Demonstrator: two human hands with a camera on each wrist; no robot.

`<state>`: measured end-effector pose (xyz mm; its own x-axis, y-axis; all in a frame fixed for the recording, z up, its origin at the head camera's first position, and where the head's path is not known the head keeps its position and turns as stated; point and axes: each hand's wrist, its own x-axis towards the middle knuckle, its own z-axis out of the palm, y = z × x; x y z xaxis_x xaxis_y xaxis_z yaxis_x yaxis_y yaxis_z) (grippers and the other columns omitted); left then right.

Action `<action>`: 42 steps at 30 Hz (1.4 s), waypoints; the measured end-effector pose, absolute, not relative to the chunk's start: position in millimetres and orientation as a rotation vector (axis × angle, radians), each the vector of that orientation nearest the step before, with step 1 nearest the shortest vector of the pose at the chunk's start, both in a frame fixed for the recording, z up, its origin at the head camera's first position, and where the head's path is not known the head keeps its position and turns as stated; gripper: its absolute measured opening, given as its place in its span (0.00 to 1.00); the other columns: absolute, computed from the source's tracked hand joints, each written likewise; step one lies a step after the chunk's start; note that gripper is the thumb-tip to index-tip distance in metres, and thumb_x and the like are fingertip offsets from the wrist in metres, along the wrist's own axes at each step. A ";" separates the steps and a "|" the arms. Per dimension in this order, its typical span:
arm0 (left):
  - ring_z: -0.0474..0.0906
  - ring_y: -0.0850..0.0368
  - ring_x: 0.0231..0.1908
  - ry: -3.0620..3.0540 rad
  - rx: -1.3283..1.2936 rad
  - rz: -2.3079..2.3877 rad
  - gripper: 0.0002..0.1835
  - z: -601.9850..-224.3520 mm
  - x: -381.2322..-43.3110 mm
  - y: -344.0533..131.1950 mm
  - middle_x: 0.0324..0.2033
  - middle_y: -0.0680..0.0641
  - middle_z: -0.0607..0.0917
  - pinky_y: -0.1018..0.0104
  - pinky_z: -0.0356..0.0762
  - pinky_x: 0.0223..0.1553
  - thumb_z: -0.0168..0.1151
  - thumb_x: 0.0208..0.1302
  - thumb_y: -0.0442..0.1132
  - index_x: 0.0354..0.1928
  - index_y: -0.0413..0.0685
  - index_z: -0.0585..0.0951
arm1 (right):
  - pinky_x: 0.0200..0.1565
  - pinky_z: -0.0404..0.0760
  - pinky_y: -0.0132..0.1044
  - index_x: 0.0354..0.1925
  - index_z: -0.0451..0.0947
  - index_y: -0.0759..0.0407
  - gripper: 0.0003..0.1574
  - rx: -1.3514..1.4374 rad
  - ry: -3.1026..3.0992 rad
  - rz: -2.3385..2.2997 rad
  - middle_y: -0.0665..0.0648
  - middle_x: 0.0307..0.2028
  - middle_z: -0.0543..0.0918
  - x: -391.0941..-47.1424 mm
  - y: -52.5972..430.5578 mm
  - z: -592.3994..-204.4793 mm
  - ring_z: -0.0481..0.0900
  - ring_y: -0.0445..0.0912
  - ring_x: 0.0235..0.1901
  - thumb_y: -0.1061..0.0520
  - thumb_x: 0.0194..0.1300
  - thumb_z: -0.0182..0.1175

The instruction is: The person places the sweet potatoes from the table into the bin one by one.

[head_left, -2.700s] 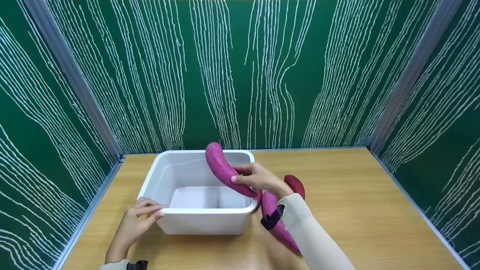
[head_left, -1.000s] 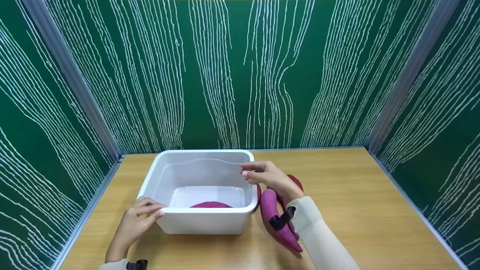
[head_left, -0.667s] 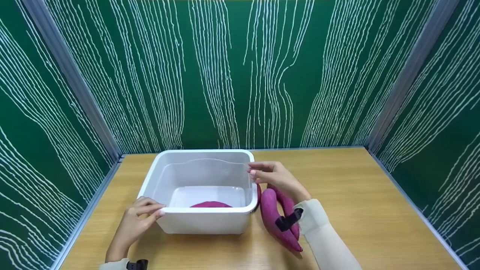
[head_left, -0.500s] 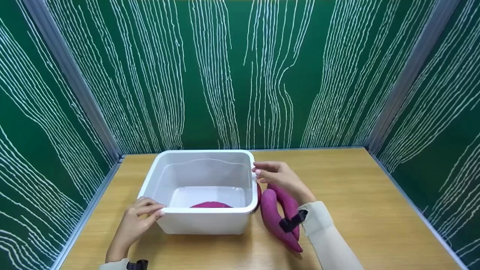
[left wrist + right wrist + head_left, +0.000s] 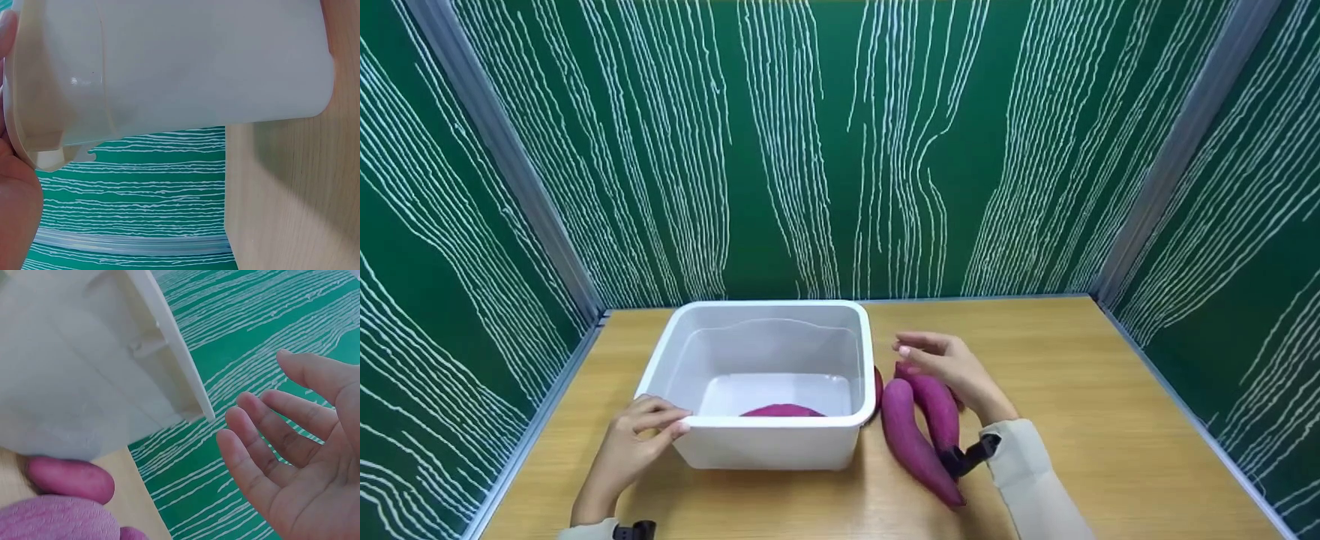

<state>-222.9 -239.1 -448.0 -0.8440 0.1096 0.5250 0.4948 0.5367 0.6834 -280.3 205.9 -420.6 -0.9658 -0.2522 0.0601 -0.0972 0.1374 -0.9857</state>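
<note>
A white plastic tub (image 5: 769, 446) stands on the table. At its near left corner, my left hand (image 5: 634, 442) grips the rim between thumb and fingers. Inside the tub, partly hidden by the front wall, lies a magenta sweet potato (image 5: 782, 410). To the tub's right my right hand (image 5: 952, 369) hovers with nothing in it; the right wrist view shows its fingers loosely extended. Below it are two long curved sweet potatoes, a left one (image 5: 906, 435) and a right one (image 5: 936, 409). A darker red one (image 5: 877, 390) lies against the tub's right wall, mostly hidden.
Green panels (image 5: 840, 150) with white wavy lines enclose the wooden table (image 5: 1072, 390) at the back and both sides. Grey metal posts (image 5: 1177, 150) stand at the corners. A bit of another dark reddish piece shows behind the right hand.
The sweet potato that my right hand held over the tub now lies inside it. Since letting go, the right hand has moved right and back over the others. The left hand stays put.
</note>
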 end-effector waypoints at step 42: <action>0.75 0.60 0.36 -2.385 -0.453 -1.234 0.09 -459.3 -229.9 -246.0 0.30 0.58 0.84 0.79 0.71 0.42 0.74 0.48 0.25 0.31 0.45 0.89 | 0.47 0.79 0.46 0.57 0.70 0.79 0.32 -0.345 2.726 -1.521 0.73 0.52 0.78 -244.0 223.0 -492.9 0.81 0.57 0.45 0.55 0.66 0.64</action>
